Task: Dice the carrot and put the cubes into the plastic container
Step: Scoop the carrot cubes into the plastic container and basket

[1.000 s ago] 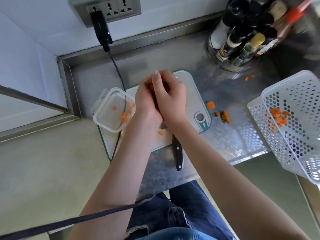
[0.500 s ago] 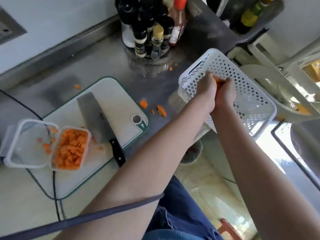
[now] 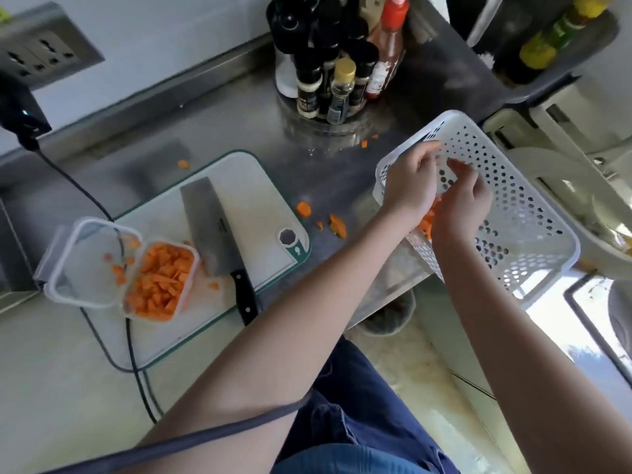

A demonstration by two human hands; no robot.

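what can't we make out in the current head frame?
- Carrot pieces in the white basket: mostly hidden behind the left hand and right hand; count unclear.
- Whether either hand holds any carrot: palms face away.
- Bottle labels: too small and blurred to read.
- Plug: cut off by the left edge.
- Knife edge: hidden against the board.

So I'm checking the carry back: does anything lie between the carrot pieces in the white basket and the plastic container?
Yes: the cleaver lies on the cutting board, right beside the plastic container, toward the white basket.
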